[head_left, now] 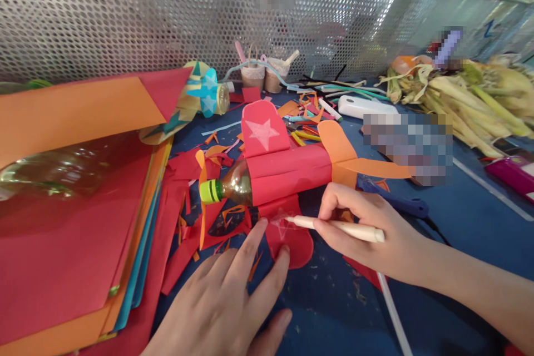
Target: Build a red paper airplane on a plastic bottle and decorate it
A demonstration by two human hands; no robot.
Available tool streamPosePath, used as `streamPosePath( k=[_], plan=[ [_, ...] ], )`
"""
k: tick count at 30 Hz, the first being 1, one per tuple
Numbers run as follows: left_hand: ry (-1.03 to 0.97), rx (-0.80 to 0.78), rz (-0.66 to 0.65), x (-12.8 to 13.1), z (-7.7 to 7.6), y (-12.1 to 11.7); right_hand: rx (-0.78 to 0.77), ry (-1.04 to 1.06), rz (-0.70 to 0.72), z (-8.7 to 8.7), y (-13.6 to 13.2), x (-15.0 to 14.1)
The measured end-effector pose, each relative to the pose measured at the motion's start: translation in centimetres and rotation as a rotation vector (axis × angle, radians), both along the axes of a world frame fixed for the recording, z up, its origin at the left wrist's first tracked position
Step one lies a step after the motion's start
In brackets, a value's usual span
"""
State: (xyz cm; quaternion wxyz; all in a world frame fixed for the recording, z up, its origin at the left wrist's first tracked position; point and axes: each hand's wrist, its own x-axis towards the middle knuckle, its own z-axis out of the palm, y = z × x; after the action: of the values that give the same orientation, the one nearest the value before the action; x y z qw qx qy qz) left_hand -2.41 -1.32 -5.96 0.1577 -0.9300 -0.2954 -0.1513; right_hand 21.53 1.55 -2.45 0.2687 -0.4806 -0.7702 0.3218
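Observation:
A toy plane made from a plastic bottle [237, 182] lies on its side, wrapped in a red foam sheet [292, 173]. Its lime-green cap [211, 191] faces left, and orange tail fins [336, 142] stick out at the right end. The far red wing [265, 127] carries a filled-in pale star. On the near wing [298, 247] a thin star outline is partly coloured. My right hand [367, 225] grips a white marker pen [348, 227], its tip touching that star. My left hand [237, 295] has its fingers spread, with two fingertips on the near wing's edge.
Stacked coloured sheets [75, 256] and a clear bottle [70, 172] fill the left. Red and orange scraps [183, 245] surround the plane. Behind stand two small pots [252, 77], a yellow bottle plane [208, 94] and a white device [367, 105]. Corn husks [463, 94] lie right; a blue-handled tool [400, 203] sits nearer.

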Motion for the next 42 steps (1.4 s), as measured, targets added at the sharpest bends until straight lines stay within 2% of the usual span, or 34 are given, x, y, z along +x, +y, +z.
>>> streamPosePath(
  k=[23,36,42],
  plan=[
    [-0.018,-0.003,0.019,-0.04,-0.52,-0.26,0.024,-0.021,-0.034,0.1,0.1,0.07],
    [-0.026,0.005,0.003,0.17,-0.24,0.02,0.043,-0.046,-0.055,0.04,0.04,0.31],
    [-0.026,0.002,0.002,-0.3,-0.37,-0.11,0.009,0.002,-0.013,0.02,-0.04,0.26]
  ],
)
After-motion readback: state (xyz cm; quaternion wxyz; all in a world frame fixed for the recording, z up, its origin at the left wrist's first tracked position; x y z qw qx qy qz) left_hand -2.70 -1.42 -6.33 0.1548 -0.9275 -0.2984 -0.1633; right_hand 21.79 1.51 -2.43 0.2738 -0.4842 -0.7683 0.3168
